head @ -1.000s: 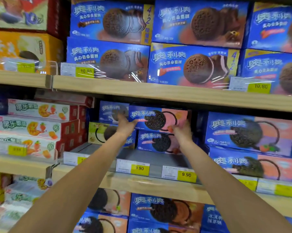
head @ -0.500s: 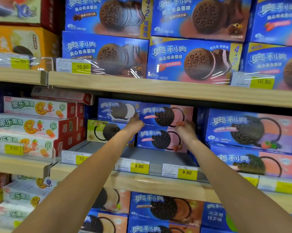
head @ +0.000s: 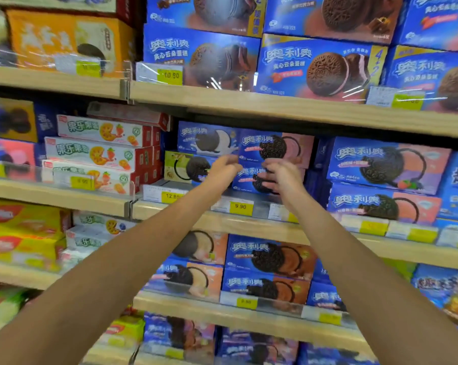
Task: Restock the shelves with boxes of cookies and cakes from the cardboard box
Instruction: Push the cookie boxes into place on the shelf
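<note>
Two stacked cookie boxes [head: 275,148] sit far back on the middle shelf [head: 249,223]. My left hand [head: 224,168] touches the top box's left corner, but I cannot tell whether its fingers grip. My right hand [head: 281,175] hangs with fingers loose and empty. The boxes look like light, stiff, crushable cardboard, best held by the short ends.

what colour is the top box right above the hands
Top box: blue, pink right half; head view.

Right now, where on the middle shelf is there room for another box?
The grey shelf floor in front of the two stacked blue-and-pink cookie boxes, behind the yellow 9.90 price tag. Crowded right, by large blue-and-pink boxes.
</note>
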### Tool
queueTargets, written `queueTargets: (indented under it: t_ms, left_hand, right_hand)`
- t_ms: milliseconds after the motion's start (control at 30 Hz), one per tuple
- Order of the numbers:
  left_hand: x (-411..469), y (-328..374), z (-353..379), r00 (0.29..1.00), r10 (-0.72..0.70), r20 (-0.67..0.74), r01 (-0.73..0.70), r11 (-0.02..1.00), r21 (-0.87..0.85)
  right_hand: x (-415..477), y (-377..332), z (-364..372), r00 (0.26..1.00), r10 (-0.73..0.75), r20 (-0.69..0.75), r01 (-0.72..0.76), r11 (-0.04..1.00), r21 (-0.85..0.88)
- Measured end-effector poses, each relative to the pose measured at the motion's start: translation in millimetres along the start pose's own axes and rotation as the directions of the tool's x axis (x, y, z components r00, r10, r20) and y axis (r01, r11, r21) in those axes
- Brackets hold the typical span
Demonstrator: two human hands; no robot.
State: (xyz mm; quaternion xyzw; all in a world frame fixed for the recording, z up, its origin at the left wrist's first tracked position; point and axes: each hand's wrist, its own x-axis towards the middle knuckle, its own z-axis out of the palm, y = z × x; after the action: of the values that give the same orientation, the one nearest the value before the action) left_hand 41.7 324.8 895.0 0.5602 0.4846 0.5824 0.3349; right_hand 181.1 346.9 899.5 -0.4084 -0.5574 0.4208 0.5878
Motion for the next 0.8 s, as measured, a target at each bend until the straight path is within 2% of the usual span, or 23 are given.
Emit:
queueTargets:
  t_ms: [133, 200, 267, 400, 467, 567, 667, 800]
  left_hand:
    - [-58, -19, -26, 0.989, 0.039, -0.143, -0.052, 0.995, -0.089]
    - [-89, -33, -44, 0.982, -0.001, -0.187, -0.034, 0.982, -0.187]
    - [-119, -54, -59, 0.974, -0.083, -0.211, 0.033, 0.972, -0.232]
    - [-180, -128, -88, 0.959, -0.225, -0.174, 0.191, 0.962, -0.193]
    - [-208, -180, -101, 0.923, -0.354, -0.153, 0.329, 0.93, -0.164]
    - [-251, -251, -113, 0.83, -0.542, -0.135, 0.524, 0.839, -0.145]
    - [-297, -327, -122, 0.694, -0.706, -0.144, 0.697, 0.708, -0.115]
    - [-354, -423, -130, 0.505, -0.846, -0.17, 0.836, 0.529, -0.146]
  right_hand:
    - [-62, 6, 27, 0.999, -0.018, -0.051, 0.027, 0.985, 0.172]
    - [-95, 21, 38, 0.999, 0.013, -0.038, -0.004, 0.975, 0.222]
    - [-126, 40, 47, 0.998, 0.056, -0.005, -0.052, 0.968, 0.247]
    - [-181, 105, 69, 0.972, 0.227, 0.067, -0.236, 0.944, 0.23]
    - [-206, 150, 80, 0.946, 0.307, 0.1, -0.319, 0.937, 0.142]
    - [-238, 218, 88, 0.904, 0.409, 0.12, -0.412, 0.911, -0.003]
    - [-271, 298, 93, 0.786, 0.599, 0.149, -0.575, 0.799, -0.177]
    - [-315, 406, 93, 0.498, 0.85, 0.17, -0.782, 0.526, -0.335]
